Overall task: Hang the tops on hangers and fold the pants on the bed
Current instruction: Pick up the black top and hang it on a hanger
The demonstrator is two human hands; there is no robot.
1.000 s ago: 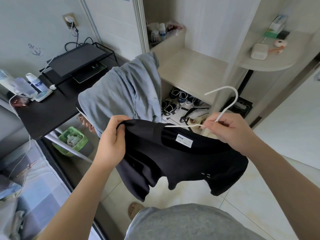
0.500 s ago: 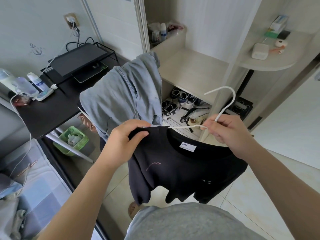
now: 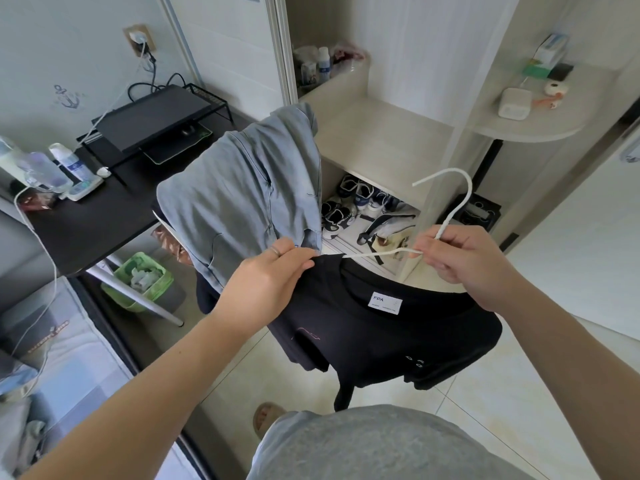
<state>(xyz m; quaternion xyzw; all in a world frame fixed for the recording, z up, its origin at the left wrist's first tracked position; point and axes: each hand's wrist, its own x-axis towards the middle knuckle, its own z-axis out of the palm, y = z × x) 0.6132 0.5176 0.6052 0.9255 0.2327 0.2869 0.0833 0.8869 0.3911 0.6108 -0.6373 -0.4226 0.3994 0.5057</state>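
Bottom centre of my view: grey shirt hem (image 3: 381,445) and a sandalled foot (image 3: 268,415) on the tile; just above, the black top (image 3: 381,334) hangs mid-frame, neck label facing me, one sleeve drooping lower right; left hand (image 3: 266,282) pinches the top's shoulder edge beside the collar, fingers curled on the fabric, ring visible; right hand (image 3: 460,258) pinches the neck of the white hanger (image 3: 453,206), hook up toward right of centre. One hanger arm runs left across the collar to the left fingertips; the other arm I can't see. Behind, centre: grey-blue pants (image 3: 242,195) draped over something hidden. Left: bed (image 3: 69,358) at the lower edge, green bin (image 3: 138,282) under a black desk (image 3: 104,223). Farther, centre right: shoes (image 3: 349,206) in the wardrobe's low shelf.
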